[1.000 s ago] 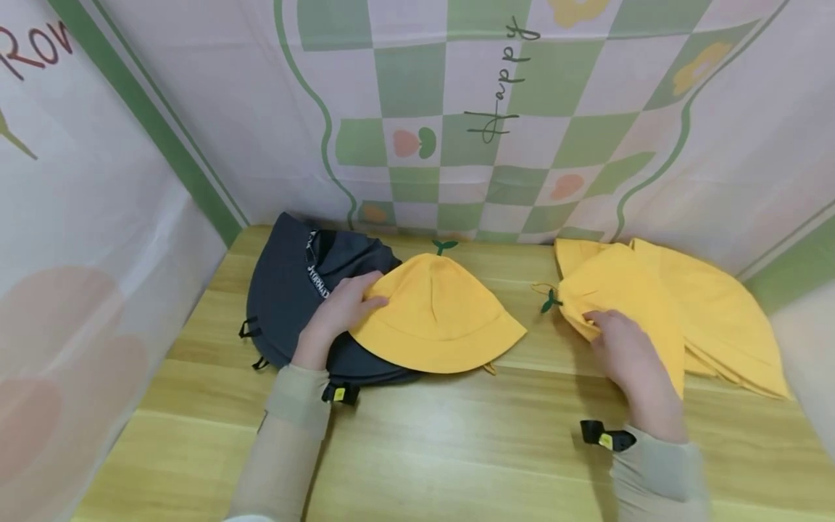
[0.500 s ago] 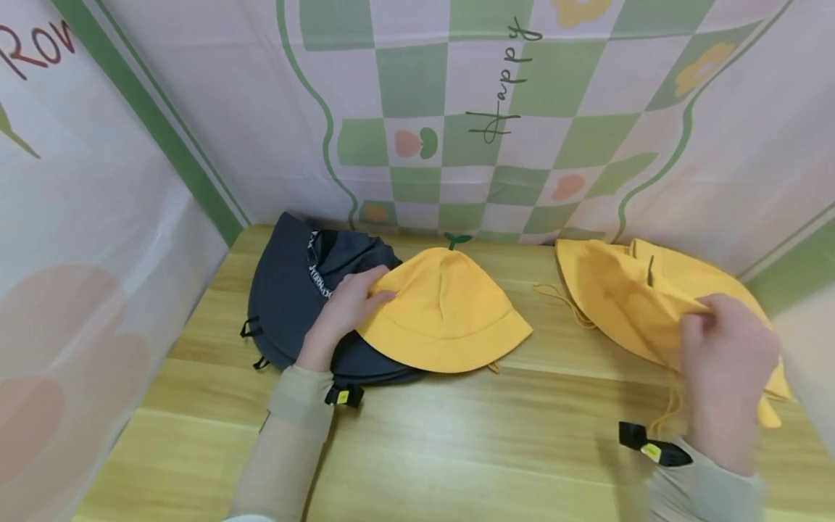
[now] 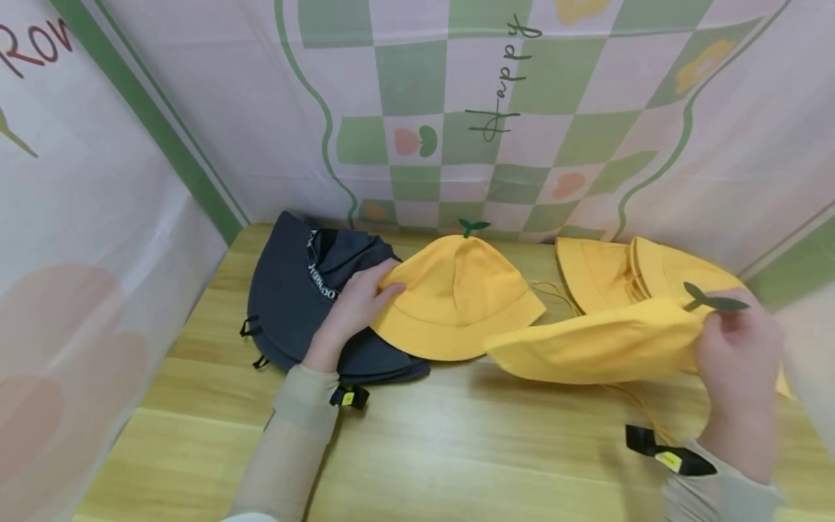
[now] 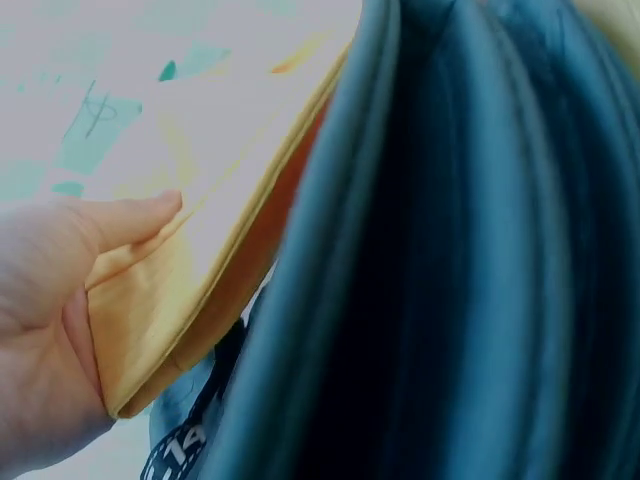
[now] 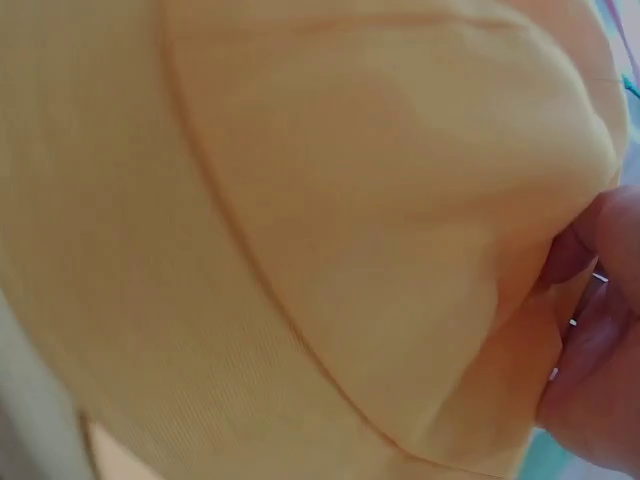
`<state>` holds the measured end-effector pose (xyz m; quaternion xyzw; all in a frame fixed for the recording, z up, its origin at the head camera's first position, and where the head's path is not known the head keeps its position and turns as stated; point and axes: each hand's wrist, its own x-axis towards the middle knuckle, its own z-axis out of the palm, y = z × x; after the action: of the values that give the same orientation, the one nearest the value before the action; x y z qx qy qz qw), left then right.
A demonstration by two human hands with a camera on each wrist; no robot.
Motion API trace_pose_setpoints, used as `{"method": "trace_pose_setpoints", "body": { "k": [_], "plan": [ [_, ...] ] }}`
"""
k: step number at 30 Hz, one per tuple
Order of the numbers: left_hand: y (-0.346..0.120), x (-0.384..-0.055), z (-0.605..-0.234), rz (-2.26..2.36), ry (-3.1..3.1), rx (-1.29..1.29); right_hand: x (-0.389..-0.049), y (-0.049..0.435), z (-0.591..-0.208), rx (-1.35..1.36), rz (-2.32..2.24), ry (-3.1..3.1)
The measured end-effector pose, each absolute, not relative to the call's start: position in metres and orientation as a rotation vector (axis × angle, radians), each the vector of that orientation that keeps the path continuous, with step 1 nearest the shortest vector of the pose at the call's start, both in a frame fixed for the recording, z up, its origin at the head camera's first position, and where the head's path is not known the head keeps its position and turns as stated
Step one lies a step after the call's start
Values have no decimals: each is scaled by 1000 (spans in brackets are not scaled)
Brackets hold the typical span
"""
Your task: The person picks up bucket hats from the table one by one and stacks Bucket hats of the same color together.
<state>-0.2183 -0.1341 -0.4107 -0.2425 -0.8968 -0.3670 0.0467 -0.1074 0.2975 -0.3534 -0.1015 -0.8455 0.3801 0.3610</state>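
Note:
My left hand (image 3: 357, 301) pinches the left side of a yellow bucket hat (image 3: 459, 301), thumb on its outer face; a green sprout stands on its crown. This hat overlaps the dark navy hats (image 3: 283, 312), whose stacked brims (image 4: 490, 260) fill much of the left wrist view. At the right, my right hand (image 3: 744, 355) grips a second yellow bucket hat (image 3: 587, 351) by the crown, close to its sprout (image 3: 714, 299). That hat is tipped sideways, brim toward the left, with a cord hanging below. Its crown fabric (image 5: 380, 220) bunches at my fingers in the right wrist view.
More yellow hats (image 3: 590, 268) lie behind the right hand, with a loose cord (image 3: 554, 290) beside them. The wooden table (image 3: 457, 449) ends at a checkered cloth backdrop (image 3: 483, 145). A cloth side wall (image 3: 104, 290) stands at the left.
My right hand has lifted its yellow hat off the right pile and swung its brim round to the left. My left hand has shifted its hat slightly right and up.

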Motion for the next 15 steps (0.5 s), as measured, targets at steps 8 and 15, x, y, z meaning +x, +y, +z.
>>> {"method": "trace_pose_setpoints", "body": {
  "k": [8, 15],
  "plan": [
    [-120, -216, -412, -1225, -2724, -918, -130, 267, -370, -50, 1137, -2363],
    [-112, -214, -413, -1284, -2728, -956, -140, 248, -381, 130, 1204, -2380]
  ]
}}
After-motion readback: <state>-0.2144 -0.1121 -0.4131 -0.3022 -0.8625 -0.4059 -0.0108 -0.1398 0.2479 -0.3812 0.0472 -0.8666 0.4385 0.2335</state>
